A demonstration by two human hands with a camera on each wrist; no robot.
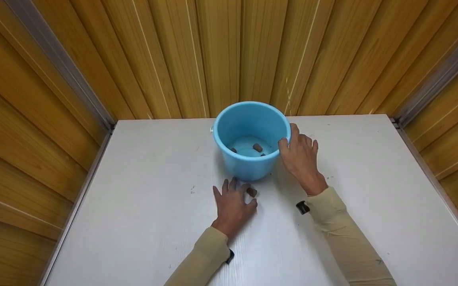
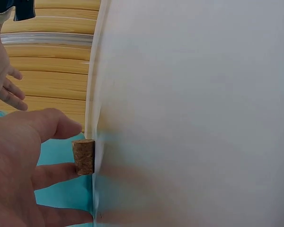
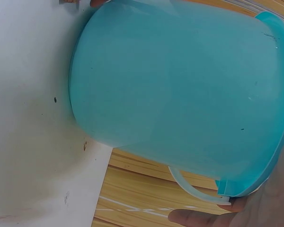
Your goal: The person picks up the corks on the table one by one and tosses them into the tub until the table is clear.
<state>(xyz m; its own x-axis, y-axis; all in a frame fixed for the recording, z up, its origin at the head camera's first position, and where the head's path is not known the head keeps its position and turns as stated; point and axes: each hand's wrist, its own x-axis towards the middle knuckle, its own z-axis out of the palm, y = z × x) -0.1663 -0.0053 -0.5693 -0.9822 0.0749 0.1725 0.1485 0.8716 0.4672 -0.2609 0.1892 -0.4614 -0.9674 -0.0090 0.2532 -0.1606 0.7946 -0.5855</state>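
Observation:
A light blue bucket [image 1: 249, 169] stands upright on the white table, with brown cork stoppers, one of them a cork stopper [image 1: 257, 147] in plain sight, on its bottom. My right hand [image 1: 301, 157] grips the bucket's rim on the right side, thumb over the edge and fingers outside. In front of the bucket, a single cork stopper [image 2: 84, 157] stands on the table. My left hand [image 1: 232, 206] is around it with fingers spread. In the left wrist view the index finger reaches the cork's side, while the thumb tip is slightly apart from it.
The white table [image 1: 157, 178] meets a wood-patterned panel wall [image 1: 221, 59] just behind the bucket, with more panels at both sides. A pale bucket handle [image 3: 194, 189] hangs by the rim. Small dark specks dot the tabletop.

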